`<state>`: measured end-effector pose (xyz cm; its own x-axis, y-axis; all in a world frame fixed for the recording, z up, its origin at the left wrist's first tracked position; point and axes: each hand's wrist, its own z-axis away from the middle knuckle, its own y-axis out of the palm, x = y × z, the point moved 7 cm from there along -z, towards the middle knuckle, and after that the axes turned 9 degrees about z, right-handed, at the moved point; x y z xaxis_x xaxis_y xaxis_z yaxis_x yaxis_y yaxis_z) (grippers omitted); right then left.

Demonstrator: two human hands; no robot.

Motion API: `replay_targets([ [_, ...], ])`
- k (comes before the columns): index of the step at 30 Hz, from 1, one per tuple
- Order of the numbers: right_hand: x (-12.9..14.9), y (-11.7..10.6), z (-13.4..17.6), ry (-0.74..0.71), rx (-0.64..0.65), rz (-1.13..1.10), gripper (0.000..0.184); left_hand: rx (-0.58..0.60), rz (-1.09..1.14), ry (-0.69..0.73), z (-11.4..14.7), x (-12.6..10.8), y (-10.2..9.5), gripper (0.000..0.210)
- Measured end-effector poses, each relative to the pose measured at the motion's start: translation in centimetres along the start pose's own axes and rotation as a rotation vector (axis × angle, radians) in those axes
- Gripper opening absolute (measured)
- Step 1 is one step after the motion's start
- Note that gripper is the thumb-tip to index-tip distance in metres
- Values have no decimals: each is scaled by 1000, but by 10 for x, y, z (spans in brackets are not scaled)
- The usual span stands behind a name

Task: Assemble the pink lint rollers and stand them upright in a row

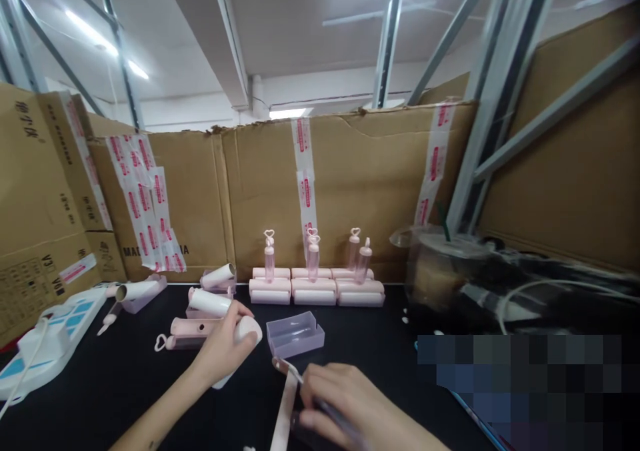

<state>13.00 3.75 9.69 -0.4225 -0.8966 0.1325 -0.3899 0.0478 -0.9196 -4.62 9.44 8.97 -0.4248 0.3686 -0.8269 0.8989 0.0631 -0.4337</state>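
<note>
"MAD" and "IA" flank white, red-printed adhesive tape [145,197] on a brown cardboard back panel [265,191]; "V3" marks the brown cardboard left-hand panel [30,184].

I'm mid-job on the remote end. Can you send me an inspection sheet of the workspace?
Surface: black tabletop; white bits near the cup.
Job's things: white roll in hand; purple tray, open side up; pink rollers in a row at the back.
Clutter: cup at right; power strip at left.
Hands: left hand grips the white roll; right hand holds a blurred tool, type unclear.
Cables: white, left and right.
Surroundings: taped cardboard, metal frame; lower right pixelated.
</note>
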Motion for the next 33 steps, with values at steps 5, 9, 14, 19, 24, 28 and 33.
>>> replay_targets([
  [5, -3, -17, 3, 95, -132, -219, 19, -43, -319, 191, 7, -12, 12, 28],
  [9, 3, -7, -1, 79, -89, -185, 18, 25, -301, 239, 11, -8, 22, 26],
  [14, -15, -2, -2, 199, -122, -229, 21, 36, -117, 172, -7, -13, 26, 23],
  [19, -48, -18, 8, 409, -273, -283, 23, 54, 66, 66, -42, -20, 29, 38],
  [24, -59, -24, 13, 500, -344, -377, 25, -138, 650, -88, -67, -16, 19, 43],
  [28, -54, -13, 9, 466, -345, -560, 26, -280, 911, -155, -74, -3, 26, 24],
  [33, -55, 0, 6, 486, -321, -626, 30, -347, 1169, -293, -72, 16, 42, 5],
])
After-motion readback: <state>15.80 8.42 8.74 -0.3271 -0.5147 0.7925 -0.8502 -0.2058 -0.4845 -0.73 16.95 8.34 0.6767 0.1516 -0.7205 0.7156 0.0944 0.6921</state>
